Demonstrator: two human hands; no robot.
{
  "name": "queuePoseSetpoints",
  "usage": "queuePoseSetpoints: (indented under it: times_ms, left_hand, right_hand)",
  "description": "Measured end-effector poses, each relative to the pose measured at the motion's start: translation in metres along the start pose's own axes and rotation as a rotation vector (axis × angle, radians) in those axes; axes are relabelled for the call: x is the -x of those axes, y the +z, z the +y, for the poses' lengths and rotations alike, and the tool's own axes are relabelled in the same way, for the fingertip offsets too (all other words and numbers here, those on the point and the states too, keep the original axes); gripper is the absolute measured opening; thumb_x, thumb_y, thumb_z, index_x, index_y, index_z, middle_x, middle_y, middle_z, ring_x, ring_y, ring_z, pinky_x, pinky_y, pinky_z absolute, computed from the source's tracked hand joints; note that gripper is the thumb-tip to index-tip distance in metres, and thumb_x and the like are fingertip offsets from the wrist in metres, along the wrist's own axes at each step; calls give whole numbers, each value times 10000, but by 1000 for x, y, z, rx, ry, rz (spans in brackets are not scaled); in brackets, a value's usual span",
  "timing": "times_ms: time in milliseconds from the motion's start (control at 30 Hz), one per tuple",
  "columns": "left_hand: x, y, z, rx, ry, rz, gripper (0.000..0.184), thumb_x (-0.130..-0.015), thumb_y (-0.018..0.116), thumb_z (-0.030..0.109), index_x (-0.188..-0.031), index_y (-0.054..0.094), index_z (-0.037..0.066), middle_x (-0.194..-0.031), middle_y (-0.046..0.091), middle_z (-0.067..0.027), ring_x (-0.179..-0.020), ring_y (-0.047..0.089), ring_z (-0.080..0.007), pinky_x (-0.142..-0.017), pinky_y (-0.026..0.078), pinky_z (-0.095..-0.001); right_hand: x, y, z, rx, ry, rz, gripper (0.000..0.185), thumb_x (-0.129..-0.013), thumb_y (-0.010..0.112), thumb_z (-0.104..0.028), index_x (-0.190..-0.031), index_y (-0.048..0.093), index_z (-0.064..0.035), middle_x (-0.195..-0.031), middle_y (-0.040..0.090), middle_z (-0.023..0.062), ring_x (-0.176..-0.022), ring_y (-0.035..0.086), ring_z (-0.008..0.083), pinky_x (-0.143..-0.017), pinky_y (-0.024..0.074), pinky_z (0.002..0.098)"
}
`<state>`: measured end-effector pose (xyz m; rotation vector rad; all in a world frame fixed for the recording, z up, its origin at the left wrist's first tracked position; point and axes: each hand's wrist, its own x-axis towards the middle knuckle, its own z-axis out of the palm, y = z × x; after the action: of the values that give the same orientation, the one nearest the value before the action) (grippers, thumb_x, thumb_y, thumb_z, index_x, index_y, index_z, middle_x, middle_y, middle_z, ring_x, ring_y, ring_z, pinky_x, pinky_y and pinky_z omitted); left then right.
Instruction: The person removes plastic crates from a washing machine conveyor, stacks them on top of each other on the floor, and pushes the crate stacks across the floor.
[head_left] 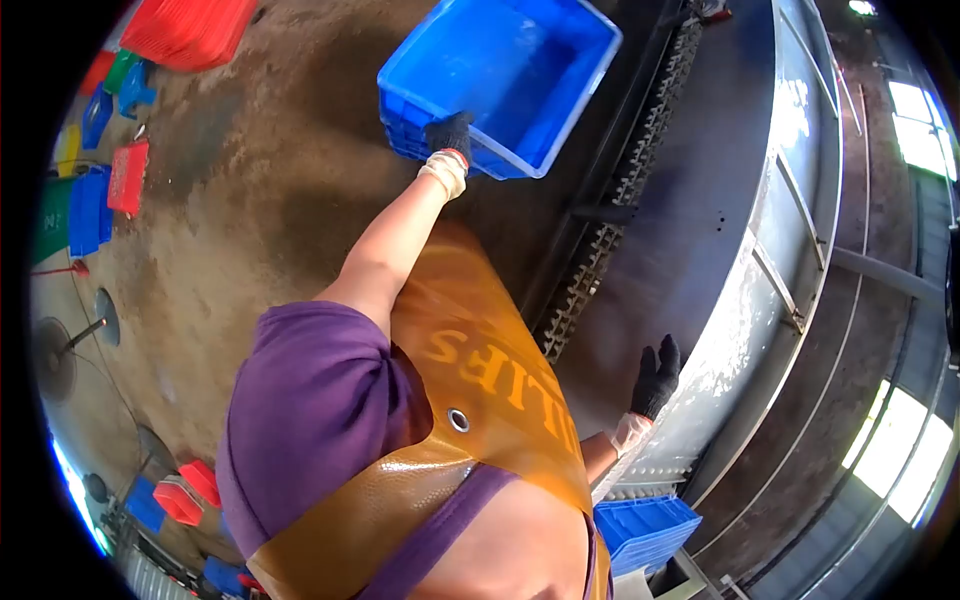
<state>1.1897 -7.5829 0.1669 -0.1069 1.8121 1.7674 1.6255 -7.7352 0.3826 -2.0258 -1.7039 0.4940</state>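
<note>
At the upper middle is a blue plastic crate (pixel 530 75), tilted with its hollow inside showing. My left hand (pixel 450 136), in a dark glove with a pale cuff, is closed on the crate's near rim. My right hand (pixel 656 378), also dark-gloved, is raised beside the metal machine (pixel 690 230), its fingers apart and holding nothing. A toothed chain (pixel 620 200) runs along the machine's side. Below my right hand lies a stack of blue crates (pixel 648 530).
Red crates (pixel 190 30) stand at the upper left, with blue crates (pixel 90 210) and a red crate (pixel 128 178) lower down. A fan (pixel 55 358) is at the far left. A metal frame (pixel 785 270) edges the machine on the right.
</note>
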Motion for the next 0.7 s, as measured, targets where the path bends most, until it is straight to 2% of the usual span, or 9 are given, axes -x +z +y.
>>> queuePoseSetpoints:
  times_ms: [200, 300, 400, 433, 467, 533, 567, 667, 700]
  left_hand:
    - [-33, -17, -53, 88, -253, 114, 189, -705, 644, 171, -827, 632, 27, -871, 615, -94, -761, 539, -215, -730, 455, -344]
    - [-90, -23, -100, -490, 334, -94, 217, -774, 581, 163, -935, 608, 20, -903, 601, -113, -781, 541, -219, -745, 462, -347]
    - [-176, -2, -164, 294, -192, -39, 508, -628, 707, 147, -1077, 527, -8, -1103, 551, -124, -919, 523, -253, -818, 432, -364]
    - [-66, 13, -40, 79, -59, 141, 491, -674, 686, 171, -1106, 523, 7, -1138, 534, -109, -931, 513, -227, -820, 428, -366]
    - [-41, 10, -15, -327, 23, 0, 421, -694, 636, 164, -1077, 547, 12, -1125, 547, -115, -939, 527, -239, -820, 437, -375]
    - [-30, 2, 5, -1617, 284, -658, 315, -736, 537, 148, -1019, 596, 23, -1100, 572, -127, -955, 557, -264, -820, 454, -391]
    - [-19, 1, 14, -1910, 359, -870, 291, -757, 487, 140, -989, 620, 28, -1087, 585, -133, -963, 572, -276, -820, 463, -399]
    - [-35, 20, -3, -2048, 600, -988, 275, -783, 427, 104, -887, 669, 26, -993, 616, -184, -919, 602, -328, -792, 485, -419]
    - [-45, 44, -4, -2244, 591, -1055, 367, -798, 400, 90, -1114, 581, 45, -1163, 537, -188, -1100, 510, -302, -945, 389, -425]
  right_hand:
    - [3, 26, -29, 155, -87, -227, 392, -784, 617, -96, -1152, 520, -6, -1110, 575, 153, -1008, 565, 238, -871, 441, 331]
    - [10, 28, -25, 183, -109, -257, 385, -780, 625, -109, -1145, 533, -28, -1101, 581, 146, -983, 579, 250, -851, 454, 339]
    - [19, 22, -10, 189, -51, -223, 375, -784, 621, -113, -1138, 535, -24, -1095, 581, 151, -983, 578, 244, -849, 456, 341]
    - [25, 18, 0, 182, -47, -193, 368, -786, 620, -131, -1130, 540, -26, -1084, 584, 154, -986, 574, 263, -846, 455, 351]
    - [36, 14, 7, 177, -38, -164, 362, -788, 620, -150, -1122, 544, -29, -1073, 586, 157, -988, 570, 282, -842, 453, 362]
    - [43, 15, 10, 181, 52, -131, 364, -786, 623, -148, -1121, 545, -32, -1075, 585, 156, -990, 569, 282, -843, 452, 361]
    - [49, 13, 19, 185, 100, -69, 365, -783, 626, -146, -1120, 545, -35, -1077, 583, 155, -992, 567, 282, -844, 451, 360]
    - [62, 13, 51, 185, 167, 330, 323, -782, 621, -101, -1091, 563, -27, -1042, 600, 156, -965, 583, 268, -835, 455, 338]
    - [65, 23, 71, -86, 329, 502, 315, -784, 613, -63, -1090, 558, -15, -1029, 608, 154, -931, 602, 228, -802, 472, 317]
